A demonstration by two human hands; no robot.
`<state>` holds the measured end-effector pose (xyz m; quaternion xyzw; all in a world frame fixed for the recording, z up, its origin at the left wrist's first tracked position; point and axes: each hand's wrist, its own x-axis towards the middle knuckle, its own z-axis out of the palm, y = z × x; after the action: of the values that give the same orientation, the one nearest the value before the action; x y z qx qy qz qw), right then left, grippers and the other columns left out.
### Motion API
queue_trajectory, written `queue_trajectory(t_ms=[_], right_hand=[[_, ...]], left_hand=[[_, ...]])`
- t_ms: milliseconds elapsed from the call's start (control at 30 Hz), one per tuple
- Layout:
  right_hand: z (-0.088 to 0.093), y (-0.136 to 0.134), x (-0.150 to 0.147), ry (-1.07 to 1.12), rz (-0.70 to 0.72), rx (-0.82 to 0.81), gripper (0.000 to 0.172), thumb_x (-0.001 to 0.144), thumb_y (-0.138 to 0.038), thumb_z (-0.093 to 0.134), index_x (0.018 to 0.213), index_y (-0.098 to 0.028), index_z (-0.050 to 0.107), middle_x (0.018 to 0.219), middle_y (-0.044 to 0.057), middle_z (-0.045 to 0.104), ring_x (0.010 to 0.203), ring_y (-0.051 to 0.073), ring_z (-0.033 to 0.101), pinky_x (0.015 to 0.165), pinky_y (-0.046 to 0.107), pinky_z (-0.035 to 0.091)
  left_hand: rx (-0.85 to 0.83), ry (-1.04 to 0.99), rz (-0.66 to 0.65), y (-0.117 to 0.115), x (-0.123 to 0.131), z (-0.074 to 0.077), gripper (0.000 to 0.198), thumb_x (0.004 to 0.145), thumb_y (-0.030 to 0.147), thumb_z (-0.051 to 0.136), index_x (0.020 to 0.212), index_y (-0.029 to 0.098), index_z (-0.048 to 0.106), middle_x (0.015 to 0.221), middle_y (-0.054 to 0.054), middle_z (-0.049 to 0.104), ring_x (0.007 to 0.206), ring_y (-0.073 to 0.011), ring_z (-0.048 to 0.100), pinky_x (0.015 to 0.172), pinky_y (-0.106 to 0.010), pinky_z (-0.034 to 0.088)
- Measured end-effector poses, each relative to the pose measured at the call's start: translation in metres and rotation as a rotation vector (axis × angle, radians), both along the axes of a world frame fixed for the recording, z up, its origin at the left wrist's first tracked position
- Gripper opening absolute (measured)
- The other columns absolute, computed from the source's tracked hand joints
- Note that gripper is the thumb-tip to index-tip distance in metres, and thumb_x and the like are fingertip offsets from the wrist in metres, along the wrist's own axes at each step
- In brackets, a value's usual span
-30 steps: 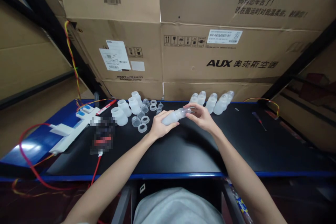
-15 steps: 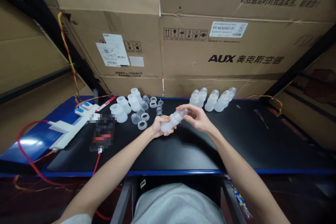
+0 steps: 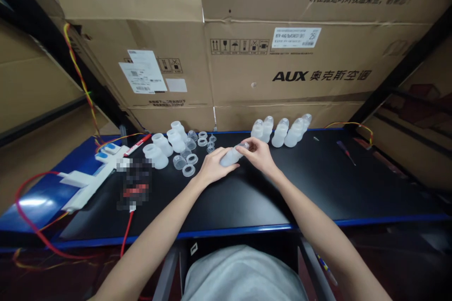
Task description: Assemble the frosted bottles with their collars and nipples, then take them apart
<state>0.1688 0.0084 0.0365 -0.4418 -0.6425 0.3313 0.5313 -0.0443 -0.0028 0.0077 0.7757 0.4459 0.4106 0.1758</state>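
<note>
A translucent white bottle (image 3: 230, 155) is held slanted just above the black table mat (image 3: 318, 183), near its middle. My left hand (image 3: 212, 168) is closed round the bottle's body. My right hand (image 3: 257, 153) is closed on the bottle's top end, fingers pinching the cap there. Behind my right hand stands a row of several finished bottles (image 3: 280, 130). To the left of my left hand lie open bottle bodies (image 3: 160, 146), clear caps and rings (image 3: 189, 163).
Large cardboard boxes (image 3: 282, 70) wall off the back of the table. A white power strip (image 3: 88, 179) with red and yellow wires lies at the left, beside a blurred dark object (image 3: 134, 183). A small screwdriver (image 3: 345, 153) rests at the right.
The bottle and both hands have dropped slightly toward the mat, and my right hand has closed further over the bottle's top. The camera has shifted a little to the right.
</note>
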Motion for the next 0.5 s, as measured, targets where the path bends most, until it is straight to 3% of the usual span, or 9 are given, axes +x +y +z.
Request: queue_trajectory(t_ms=[67, 167, 267, 333, 400, 500], right_hand=[[0.003, -0.003, -0.005, 0.007, -0.01, 0.038, 0.045, 0.083, -0.061, 0.085, 0.097, -0.019, 0.074, 0.085, 0.004, 0.074, 0.073, 0.02, 0.067, 0.072, 0.035, 0.06], [0.004, -0.005, -0.012, 0.056, 0.131, 0.061, 0.052, 0.085, -0.061, 0.083, 0.116, -0.021, 0.071, 0.109, 0.008, 0.078, 0.094, 0.023, 0.073, 0.086, 0.038, 0.062], [-0.001, -0.004, -0.016, 0.134, 0.29, 0.002, 0.067, 0.083, -0.064, 0.085, 0.134, -0.025, 0.065, 0.129, 0.01, 0.075, 0.114, 0.026, 0.074, 0.1, 0.043, 0.062], [-0.007, -0.003, -0.016, 0.173, 0.327, -0.039, 0.074, 0.079, -0.064, 0.087, 0.136, -0.025, 0.063, 0.136, 0.012, 0.073, 0.119, 0.028, 0.073, 0.104, 0.045, 0.061], [-0.013, -0.001, -0.015, 0.18, 0.336, -0.073, 0.067, 0.085, -0.061, 0.084, 0.137, -0.024, 0.063, 0.135, 0.013, 0.075, 0.121, 0.029, 0.074, 0.107, 0.048, 0.06], [-0.019, 0.0, -0.014, 0.119, 0.311, -0.055, 0.054, 0.093, -0.055, 0.079, 0.136, -0.025, 0.065, 0.133, 0.012, 0.076, 0.121, 0.03, 0.074, 0.104, 0.048, 0.061]], left_hand=[[0.018, 0.011, 0.02, 0.001, -0.001, 0.0, 0.052, 0.081, 0.045, 0.089, 0.129, 0.028, 0.077, 0.115, -0.005, 0.075, 0.103, -0.0235, 0.073, 0.096, -0.034, 0.057], [-0.003, -0.105, -0.005, 0.002, -0.003, 0.002, 0.045, 0.081, 0.047, 0.088, 0.12, 0.024, 0.08, 0.107, -0.006, 0.076, 0.095, -0.0224, 0.073, 0.091, -0.033, 0.059], [-0.159, -0.318, -0.075, 0.003, -0.001, 0.003, 0.048, 0.074, 0.05, 0.092, 0.109, 0.019, 0.081, 0.096, -0.006, 0.08, 0.087, -0.0236, 0.075, 0.083, -0.034, 0.062], [-0.293, -0.485, -0.129, 0.003, 0.002, 0.001, 0.056, 0.07, 0.05, 0.095, 0.113, 0.018, 0.079, 0.1, -0.007, 0.083, 0.091, -0.0273, 0.079, 0.085, -0.038, 0.065], [-0.357, -0.586, -0.159, 0.003, 0.007, -0.002, 0.056, 0.071, 0.05, 0.095, 0.114, 0.017, 0.077, 0.105, -0.009, 0.085, 0.096, -0.0302, 0.081, 0.087, -0.041, 0.066], [-0.339, -0.565, -0.146, 0.004, 0.011, -0.004, 0.051, 0.078, 0.046, 0.09, 0.119, 0.019, 0.075, 0.106, -0.009, 0.085, 0.097, -0.0306, 0.082, 0.089, -0.042, 0.066]])
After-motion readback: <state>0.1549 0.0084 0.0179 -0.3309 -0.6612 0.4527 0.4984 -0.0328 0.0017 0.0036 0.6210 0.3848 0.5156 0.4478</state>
